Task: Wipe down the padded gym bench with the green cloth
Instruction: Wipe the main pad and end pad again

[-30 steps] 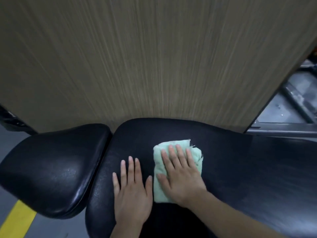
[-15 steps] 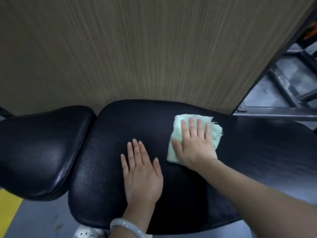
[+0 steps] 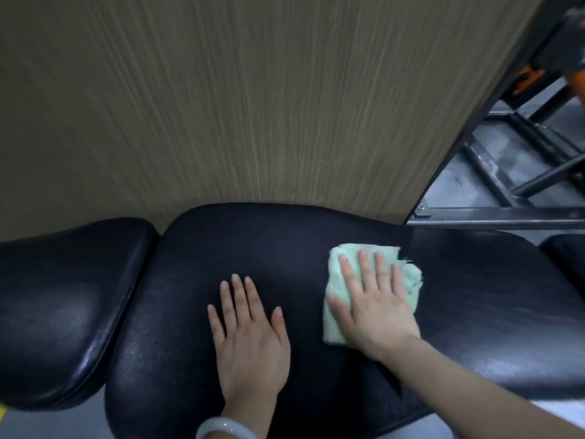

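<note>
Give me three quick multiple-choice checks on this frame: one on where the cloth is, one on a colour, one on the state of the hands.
1. Where does the green cloth lie?
A. on the long bench pad
B. on the floor
C. on the metal frame

2. What colour is the bench pad?
A. red
B. black
C. white

3. How does the right hand meet the cloth?
A. pinches one corner
B. hovers above it
C. presses flat on top

Answers:
1 A: the cloth sits on the long pad, right of the left hand.
2 B: the padding is shiny black.
3 C: straight fingers lie spread across the cloth.
</note>
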A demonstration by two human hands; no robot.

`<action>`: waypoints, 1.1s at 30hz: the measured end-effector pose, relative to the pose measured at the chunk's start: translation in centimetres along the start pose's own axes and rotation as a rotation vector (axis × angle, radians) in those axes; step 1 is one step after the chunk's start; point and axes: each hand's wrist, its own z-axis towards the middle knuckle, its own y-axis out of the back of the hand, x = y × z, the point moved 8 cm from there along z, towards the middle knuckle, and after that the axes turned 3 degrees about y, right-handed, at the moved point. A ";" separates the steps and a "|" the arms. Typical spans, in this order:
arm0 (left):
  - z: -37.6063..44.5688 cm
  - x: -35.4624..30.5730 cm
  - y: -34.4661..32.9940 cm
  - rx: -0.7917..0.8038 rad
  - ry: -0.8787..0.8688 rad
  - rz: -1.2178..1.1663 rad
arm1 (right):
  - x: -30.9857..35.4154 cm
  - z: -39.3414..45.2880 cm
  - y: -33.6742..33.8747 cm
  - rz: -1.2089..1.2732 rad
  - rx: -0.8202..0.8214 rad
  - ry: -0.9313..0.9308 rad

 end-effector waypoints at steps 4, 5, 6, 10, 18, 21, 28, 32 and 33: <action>0.0 0.1 0.1 -0.037 -0.009 -0.008 | 2.4 -4.0 0.9 0.026 0.068 0.312; 0.0 0.1 0.1 -0.052 -0.010 -0.010 | 1.0 -4.9 1.3 0.015 0.074 0.357; 0.0 0.1 0.1 -0.056 -0.010 -0.012 | -1.1 -5.4 1.4 0.001 0.067 0.357; 0.1 0.0 0.0 -0.064 -0.016 -0.013 | -8.7 -4.1 0.7 -0.008 0.091 0.052; 0.3 0.0 0.1 -0.010 -0.030 -0.002 | -2.4 -0.7 0.3 0.047 0.107 0.138; 0.9 -3.8 0.8 0.001 -0.137 -0.038 | -3.7 -3.9 0.6 0.041 0.134 0.322; -0.7 -18.3 -0.3 0.051 -0.466 -0.128 | -17.1 -5.8 0.5 0.027 0.155 -0.095; -1.6 -19.8 -1.4 0.078 -0.468 -0.145 | -17.5 -3.2 0.0 0.027 0.089 -0.336; -1.6 -19.8 -1.5 0.061 -0.473 -0.144 | -16.6 -2.5 0.0 0.041 0.081 -0.343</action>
